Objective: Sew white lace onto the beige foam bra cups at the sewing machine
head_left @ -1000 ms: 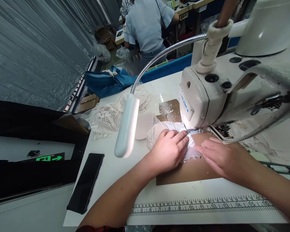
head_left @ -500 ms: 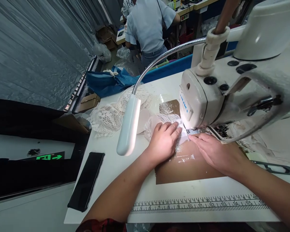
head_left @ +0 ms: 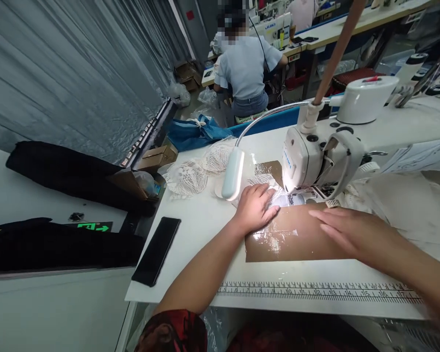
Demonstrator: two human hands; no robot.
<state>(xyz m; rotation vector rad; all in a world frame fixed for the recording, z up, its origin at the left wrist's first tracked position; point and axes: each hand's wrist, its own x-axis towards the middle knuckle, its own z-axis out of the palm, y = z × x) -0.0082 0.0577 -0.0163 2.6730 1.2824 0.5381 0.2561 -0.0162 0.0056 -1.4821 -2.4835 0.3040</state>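
Observation:
My left hand (head_left: 255, 209) lies flat with its fingers apart on white lace fabric (head_left: 278, 196), just left of the sewing machine's (head_left: 295, 159) needle area. The lace runs under the lit needle end; the needle itself is too small to make out. More of the lace (head_left: 187, 177) is bunched on the table to the left. My right hand (head_left: 346, 229) is open, its fingers stretched out over the right part of a brown, partly taped sheet (head_left: 297, 247), apart from the lace by the needle. Nothing shows in its grip.
A lamp (head_left: 233, 175) on a bendy metal neck hangs left of the machine. A black phone (head_left: 157, 252) lies on the table (head_left: 198, 264) at left, with a printed ruler scale (head_left: 297, 292) along the front edge. Ahead, a person in light blue (head_left: 245, 68) sits at another table.
My right hand has left the fabric by the needle and moved right, its fingers now stretched out. My left hand stays on the lace with its thumb spread. The view has shifted back.

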